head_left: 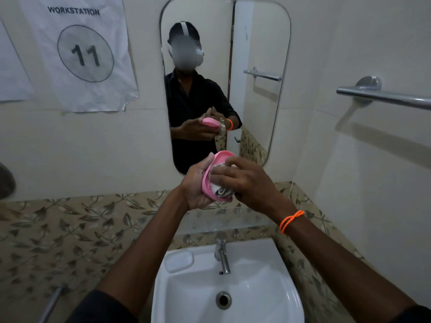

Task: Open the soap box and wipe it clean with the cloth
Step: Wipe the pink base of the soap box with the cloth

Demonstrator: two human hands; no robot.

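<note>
The soap box (211, 176) was a pink oval plastic shell with a raised rim, held tilted with its open hollow facing the person. It was up in the air in front of the mirror (256, 54), well above the white sink (256, 287). The left hand (197, 183) gripped it from behind and beneath, thumb along its left edge. A pale cloth (221, 190), bunched and creased with darker marks at its lower folds, lay pressed inside the hollow. The right hand (245, 180) was closed over the cloth, fingers spread across it and pushing it against the box. An orange cord bracelet (291, 220) circled the right wrist. A metal tap (222, 255) stood at the back of the sink, and a towel rail (384, 97) hung on the right wall.
</note>
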